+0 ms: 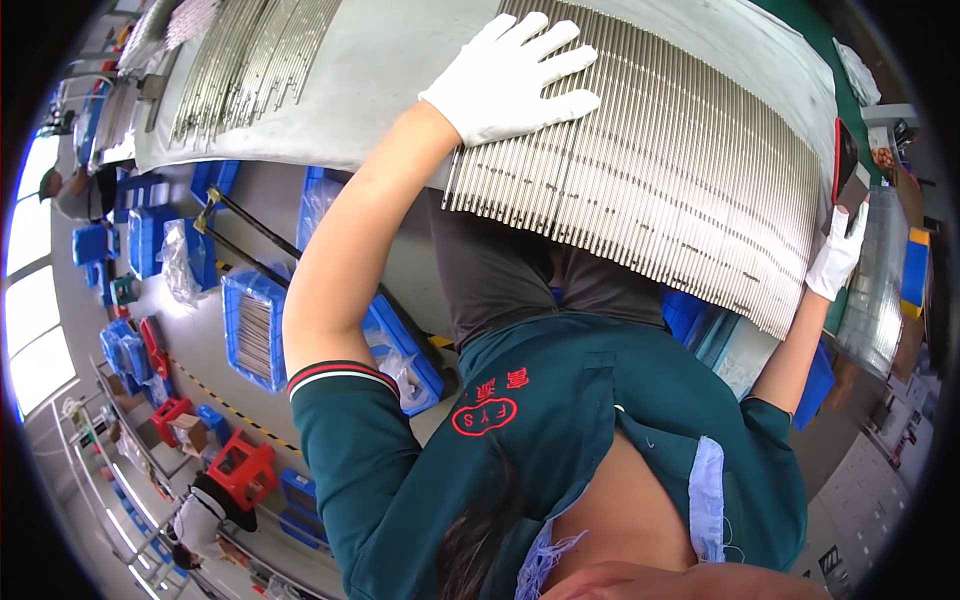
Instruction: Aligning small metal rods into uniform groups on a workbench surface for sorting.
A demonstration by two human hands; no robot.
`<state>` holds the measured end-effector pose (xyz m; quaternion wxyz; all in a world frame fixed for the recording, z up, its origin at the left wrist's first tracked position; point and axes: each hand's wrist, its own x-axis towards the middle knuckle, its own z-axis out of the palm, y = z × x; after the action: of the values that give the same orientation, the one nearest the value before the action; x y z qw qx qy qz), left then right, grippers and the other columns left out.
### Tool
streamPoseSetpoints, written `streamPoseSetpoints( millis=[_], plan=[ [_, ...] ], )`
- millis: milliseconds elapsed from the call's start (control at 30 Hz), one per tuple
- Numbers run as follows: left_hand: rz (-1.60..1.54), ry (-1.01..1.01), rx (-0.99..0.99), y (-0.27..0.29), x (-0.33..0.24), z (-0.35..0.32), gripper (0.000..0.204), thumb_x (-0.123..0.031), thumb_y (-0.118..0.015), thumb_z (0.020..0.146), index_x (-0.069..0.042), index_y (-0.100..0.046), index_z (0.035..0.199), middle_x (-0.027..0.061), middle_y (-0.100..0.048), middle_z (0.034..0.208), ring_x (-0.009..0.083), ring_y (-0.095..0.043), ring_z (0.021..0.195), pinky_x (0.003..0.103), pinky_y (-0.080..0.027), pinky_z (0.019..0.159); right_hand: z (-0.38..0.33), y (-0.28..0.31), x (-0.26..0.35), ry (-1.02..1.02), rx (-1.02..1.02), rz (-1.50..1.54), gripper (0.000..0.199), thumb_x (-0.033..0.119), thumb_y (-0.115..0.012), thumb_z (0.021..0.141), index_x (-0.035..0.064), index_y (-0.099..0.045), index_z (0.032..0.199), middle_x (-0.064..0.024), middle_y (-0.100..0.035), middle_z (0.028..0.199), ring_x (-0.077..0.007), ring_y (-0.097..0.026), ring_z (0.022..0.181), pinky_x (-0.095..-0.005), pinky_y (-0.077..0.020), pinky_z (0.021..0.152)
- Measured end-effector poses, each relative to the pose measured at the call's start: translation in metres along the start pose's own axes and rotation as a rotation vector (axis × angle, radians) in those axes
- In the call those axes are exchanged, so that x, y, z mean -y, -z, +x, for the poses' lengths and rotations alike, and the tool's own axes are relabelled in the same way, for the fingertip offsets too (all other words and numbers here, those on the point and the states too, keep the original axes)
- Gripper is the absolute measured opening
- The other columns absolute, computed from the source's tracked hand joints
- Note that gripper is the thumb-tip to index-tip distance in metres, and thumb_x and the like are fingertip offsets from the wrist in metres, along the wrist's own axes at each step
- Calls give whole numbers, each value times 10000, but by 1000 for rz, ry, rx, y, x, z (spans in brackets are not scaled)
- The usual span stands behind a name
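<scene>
Most metal rods [660,170] lie aligned under the flat, spread left hand [510,75]; the right hand [838,255] grips a dark block [852,188] at the row's end.

White knit glove on left hand [507,78], white glove on right hand [835,262], dark green short-sleeved shirt, red-striped cuff

Daylight is pouring in from the windows [30,290] at the left edge, which are blowing out to pure white. Even, bright light is falling across the rest of the scene, casting only soft shadows under the bench [400,60]. The metal rods [680,170] are glinting mildly. Fisheye distortion is bending straight edges strongly, and a black vignette is ringing the frame. The near collar at the bottom is blurring slightly.
</scene>
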<state>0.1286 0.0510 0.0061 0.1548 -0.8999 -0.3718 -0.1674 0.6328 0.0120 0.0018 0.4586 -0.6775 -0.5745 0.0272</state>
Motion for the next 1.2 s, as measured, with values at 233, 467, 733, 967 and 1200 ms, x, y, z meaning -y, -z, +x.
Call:
streamPoseSetpoints(
  millis=[233, 467, 733, 967, 1200],
  plan=[
    [-49, 7, 74, 5, 2, 2, 545, -502, -504, 987, -150, -604, 1391, 160, -533, 1470, 349, -490, 1317, 445, -377, 1102, -1, -1, 2, -18, -1, -10, 640, 377, -638, 996, 61, -457, 1522, -168, -565, 1463, -239, -596, 1241, -312, -444, 1029],
    [72, -219, 93, 22, 25, -10, 399, -347, -598, 950, -211, -652, 1321, 164, -558, 1431, 368, -516, 1287, 452, -432, 1031, -5, -4, 0, 14, 0, 19, 616, 360, -640, 995, 43, -480, 1498, -165, -555, 1476, -277, -554, 1326, -340, -401, 1105],
    [22, 86, 192, 29, 53, -46, 373, -266, -564, 976, -225, -625, 1342, 148, -519, 1476, 345, -474, 1344, 447, -396, 1071, -6, -5, 9, 39, -20, 69, 661, 372, -677, 969, 47, -470, 1506, -162, -544, 1481, -253, -549, 1324, -338, -405, 1102],
    [-18, 277, 158, 35, 28, -29, 572, -467, -529, 1002, -78, -561, 1420, 194, -517, 1460, 347, -487, 1291, 435, -362, 1092, -10, -3, 20, 1, -24, 129, 673, 375, -692, 962, 52, -470, 1508, -150, -550, 1470, -237, -554, 1307, -324, -414, 1093],
    [3, -183, 71, 35, -26, 11, 457, -397, -603, 928, -116, -657, 1284, 181, -588, 1346, 359, -535, 1216, 481, -417, 1005, -10, -2, 28, -27, -14, 119, 676, 368, -677, 964, 46, -459, 1516, -166, -526, 1493, -254, -532, 1337, -336, -395, 1114]
  ],
)
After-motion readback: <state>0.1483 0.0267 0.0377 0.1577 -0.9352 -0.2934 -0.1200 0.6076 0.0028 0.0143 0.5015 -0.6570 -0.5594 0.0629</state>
